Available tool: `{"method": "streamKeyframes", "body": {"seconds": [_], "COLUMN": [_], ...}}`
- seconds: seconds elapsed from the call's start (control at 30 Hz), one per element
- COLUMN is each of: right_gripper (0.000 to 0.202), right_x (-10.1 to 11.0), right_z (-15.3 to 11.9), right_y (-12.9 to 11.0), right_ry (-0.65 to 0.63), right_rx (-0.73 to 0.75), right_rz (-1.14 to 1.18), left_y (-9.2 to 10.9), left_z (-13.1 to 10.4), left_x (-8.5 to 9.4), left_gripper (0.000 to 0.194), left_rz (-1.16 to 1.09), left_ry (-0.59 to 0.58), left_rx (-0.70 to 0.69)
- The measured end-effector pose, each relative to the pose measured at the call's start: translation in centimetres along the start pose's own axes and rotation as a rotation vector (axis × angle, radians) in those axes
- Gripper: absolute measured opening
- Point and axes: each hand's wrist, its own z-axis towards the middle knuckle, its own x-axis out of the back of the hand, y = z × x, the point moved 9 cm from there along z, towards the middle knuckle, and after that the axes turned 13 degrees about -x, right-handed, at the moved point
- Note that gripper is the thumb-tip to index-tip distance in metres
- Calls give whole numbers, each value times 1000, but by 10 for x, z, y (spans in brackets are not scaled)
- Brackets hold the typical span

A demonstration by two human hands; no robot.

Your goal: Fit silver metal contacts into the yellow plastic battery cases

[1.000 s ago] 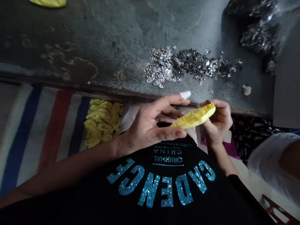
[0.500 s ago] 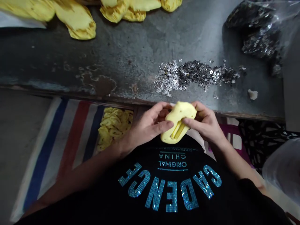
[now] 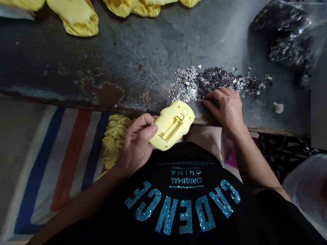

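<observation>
Clearly, my left hand (image 3: 136, 143) is turned inward, thumb laid over the upper face and fingers curled beneath, pinching the rounded pale-yellow plastic casing (image 3: 172, 125) by its lower left end. My right hand (image 3: 227, 107) reaches out across the table edge, knuckles up and fingertips bent down, thumb close to the fingers; whether it grips a piece I cannot tell. I have the casing in front of my black shirt (image 3: 153, 170), just at the grey, worn metal-looking tabletop (image 3: 143, 51), its long axis running from lower left to upper right. Its far end, dotted with tiny holes (image 3: 185, 110), points towards the loose heap of small silver metal pieces (image 3: 214, 80), and its long rectangular recess (image 3: 171, 129) faces up at me. My right fingers touch the near side of that heap and hide part of it. Farther right lie a small white lump (image 3: 278, 107) and a clear plastic bag of dark, shiny pieces (image 3: 288, 37). More yellow shells (image 3: 79, 17) rest along the far left, and piled yellow parts (image 3: 113, 139) sit beside the blue, white and red striped sheet (image 3: 61, 160), partly behind my left hand.
</observation>
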Motion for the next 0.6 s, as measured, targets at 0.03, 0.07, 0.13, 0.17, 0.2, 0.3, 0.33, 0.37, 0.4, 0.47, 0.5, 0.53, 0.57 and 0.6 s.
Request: {"method": "streamKeyframes", "body": {"seconds": [0.03, 0.07, 0.13, 0.17, 0.2, 0.3, 0.33, 0.37, 0.4, 0.47, 0.5, 0.53, 0.57, 0.6], "right_gripper": [15, 16, 15, 14, 14, 13, 13, 13, 12, 8, 6, 8, 13, 19], "right_x": [-2, -3, -4, -4, -4, -1, 2, 5, 10, 21, 25, 28, 29, 30], "right_z": [3, 5, 8, 9, 10, 13, 12, 10, 6, -6, -14, -24, -33, -43], "right_y": [-3, -5, -9, -9, -8, -2, 1, 3, 6, 10, 11, 12, 10, 8], "right_ry": [2, -1, -30, -55, -82, -124, -115, -94, -66, -26, -30, -56, -102, -159], "right_rx": [0, 4, 21, 28, 32, 24, 18, 12, 3, -26, -46, -69, -92, -116], "right_rz": [-29, -40, -31, -17, -3, 29, 43, 68, 109, 266, 389, 530, 673, 804], "left_y": [0, 0, -1, -2, -2, -5, -7, -8, -9, -12, -12, -13, -13, -14], "left_z": [1, 1, 2, 2, 2, 2, 2, 1, 1, -1, -2, -2, -3, -4], "left_x": [1, 1, 0, 0, -1, -7, -8, -9, -11, -16, -20, -25, -29, -33], "left_gripper": [34, 34, 36, 36, 37, 41, 42, 43, 45, 46, 47, 47, 47, 47], "left_rz": [4, 4, -4, -8, -9, -7, -6, -6, -4, 6, 11, 15, 16, 17], "left_ry": [7, 8, 3, -1, -7, -33, -35, -31, -28, -45, -68, -97, -124, -148], "left_rx": [14, 23, 34, 38, 41, 63, 79, 94, 110, 136, 142, 144, 145, 147]}}
